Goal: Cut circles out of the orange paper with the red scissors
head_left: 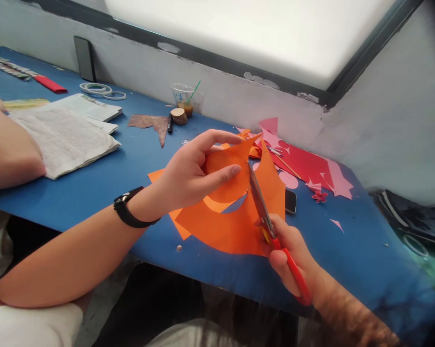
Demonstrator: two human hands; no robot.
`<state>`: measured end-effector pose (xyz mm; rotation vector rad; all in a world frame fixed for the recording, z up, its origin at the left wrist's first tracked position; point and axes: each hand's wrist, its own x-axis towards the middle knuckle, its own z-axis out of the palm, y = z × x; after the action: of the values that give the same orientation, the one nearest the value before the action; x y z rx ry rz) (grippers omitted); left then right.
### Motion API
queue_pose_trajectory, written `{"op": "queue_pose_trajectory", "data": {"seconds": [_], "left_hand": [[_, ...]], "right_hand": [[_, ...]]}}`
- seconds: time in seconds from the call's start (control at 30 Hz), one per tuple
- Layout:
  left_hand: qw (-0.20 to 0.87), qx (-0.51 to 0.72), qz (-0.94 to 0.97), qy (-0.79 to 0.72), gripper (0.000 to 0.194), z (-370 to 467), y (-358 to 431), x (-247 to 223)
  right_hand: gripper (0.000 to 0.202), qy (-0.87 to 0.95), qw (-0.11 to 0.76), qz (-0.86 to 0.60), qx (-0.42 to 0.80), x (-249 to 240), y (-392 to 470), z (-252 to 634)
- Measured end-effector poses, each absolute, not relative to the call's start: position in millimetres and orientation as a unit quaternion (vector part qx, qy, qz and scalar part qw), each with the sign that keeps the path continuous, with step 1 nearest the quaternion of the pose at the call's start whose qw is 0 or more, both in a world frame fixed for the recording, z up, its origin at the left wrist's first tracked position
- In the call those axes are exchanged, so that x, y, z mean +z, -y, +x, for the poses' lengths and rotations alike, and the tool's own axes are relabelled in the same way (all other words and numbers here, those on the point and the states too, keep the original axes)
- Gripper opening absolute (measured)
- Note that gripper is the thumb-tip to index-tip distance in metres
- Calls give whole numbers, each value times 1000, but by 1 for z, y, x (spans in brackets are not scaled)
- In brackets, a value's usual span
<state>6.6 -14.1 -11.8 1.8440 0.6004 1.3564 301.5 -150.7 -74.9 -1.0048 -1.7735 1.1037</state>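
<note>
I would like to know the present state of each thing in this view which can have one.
Left hand: closed on orange paper
Right hand: closed around scissors
Orange paper: partly cut around a circle
Scissors: blades at the paper; opening unclear
Clear cup: partly filled with brown liquid
Green straw: leaning in the cup
Newspapers: folded, stacked
Watch: worn

No word, brand or number can be read. Faint grey print covers the top sheet of the folded papers [67, 140] on the left of the blue table [141, 166], too blurred to make out. The booklet [100, 105] behind them has equally unclear markings. The clear plastic cup [179, 92] by the wall bears small blue marks, perhaps letters or a picture.
</note>
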Motion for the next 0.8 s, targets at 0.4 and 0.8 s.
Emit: {"op": "queue_pose_trajectory", "data": {"seconds": [0.4,0.8], "left_hand": [[344,527,736,-250,42,5,17,-10],[359,519,738,-237,40,5,15,-13]], "right_hand": [[67,698,372,-427,438,-80,151,305],[60,724,384,-417,393,-71,151,301]]}}
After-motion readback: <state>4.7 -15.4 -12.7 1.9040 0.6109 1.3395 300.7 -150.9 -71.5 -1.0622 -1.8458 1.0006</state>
